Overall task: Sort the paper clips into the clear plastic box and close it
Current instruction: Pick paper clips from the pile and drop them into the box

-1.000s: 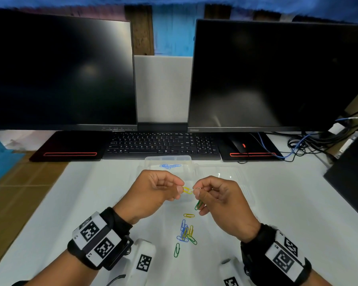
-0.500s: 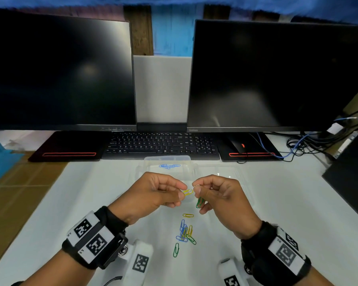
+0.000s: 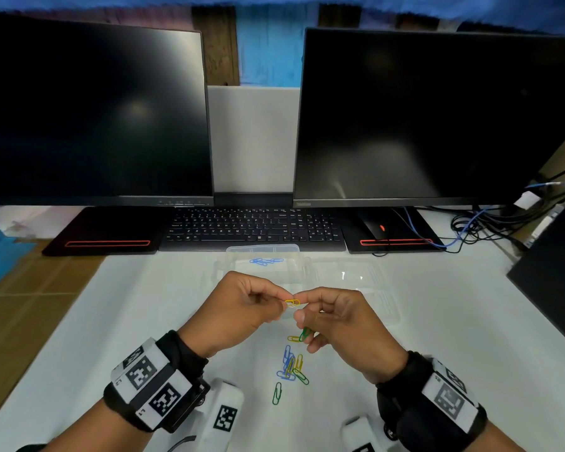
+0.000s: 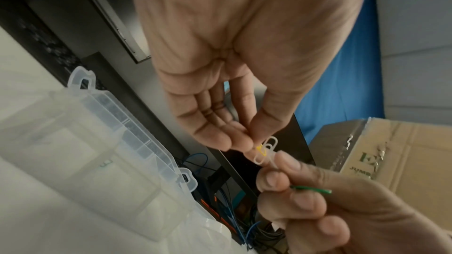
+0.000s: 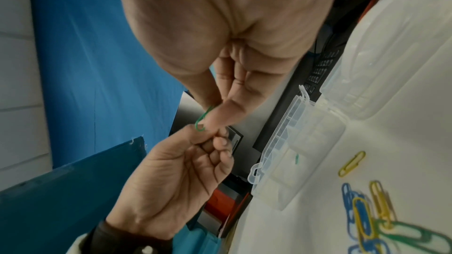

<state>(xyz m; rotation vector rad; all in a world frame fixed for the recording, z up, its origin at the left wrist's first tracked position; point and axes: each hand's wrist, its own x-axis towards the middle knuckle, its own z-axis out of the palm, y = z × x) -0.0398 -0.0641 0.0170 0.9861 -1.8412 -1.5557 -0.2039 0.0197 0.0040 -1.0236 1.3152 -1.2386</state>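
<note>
My left hand [image 3: 282, 301] and right hand [image 3: 302, 300] meet fingertip to fingertip above the table and pinch a yellow paper clip [image 3: 292, 302] from both sides. The left wrist view shows it linked with a white clip [image 4: 266, 148]. The lower fingers of my right hand also hold a green clip [image 3: 305, 334], seen again in the wrist views [image 4: 310, 188] [image 5: 201, 121]. Beyond the hands the clear plastic box [image 3: 242, 272] lies open, with blue clips [image 3: 266, 261] in one far compartment. A tangle of blue, yellow and green clips [image 3: 291, 367] lies near me.
The box lid [image 3: 349, 282] lies flat to the right of the box. A single yellow clip [image 3: 292, 339] and a single green clip [image 3: 277, 393] lie on the white table. A keyboard [image 3: 255, 228], a mouse [image 3: 377, 228] and two dark monitors stand behind; cables [image 3: 470, 223] lie at the right.
Both hands stay together on the linked clips, and the fingertips have drawn slightly closer. The left forearm has shifted a little. The clips on the table have not moved.
</note>
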